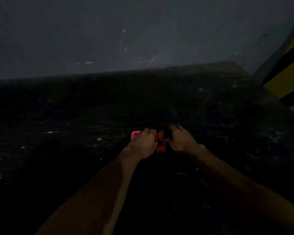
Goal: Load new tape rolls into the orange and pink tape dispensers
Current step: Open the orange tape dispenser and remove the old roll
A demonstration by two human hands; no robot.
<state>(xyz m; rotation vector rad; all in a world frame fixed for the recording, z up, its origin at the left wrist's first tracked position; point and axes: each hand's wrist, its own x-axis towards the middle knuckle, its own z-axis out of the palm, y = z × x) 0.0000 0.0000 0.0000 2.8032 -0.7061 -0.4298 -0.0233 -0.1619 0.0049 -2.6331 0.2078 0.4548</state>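
Note:
The scene is very dark. An orange tape dispenser (160,143) lies on the dark floor between my two hands. A pink tape dispenser (134,134) peeks out to its left, mostly hidden under my left hand (143,142), whose fingers curl over it. My right hand (181,139) sits just right of the orange dispenser, thumb touching its side, fingers curled over something dark that I cannot make out. No tape roll is plainly visible.
A grey wall (143,39) rises behind the dark, scuffed floor (75,124). A yellow and black striped surface (288,78) stands at the right edge. Small light scraps (99,139) lie on the floor to the left.

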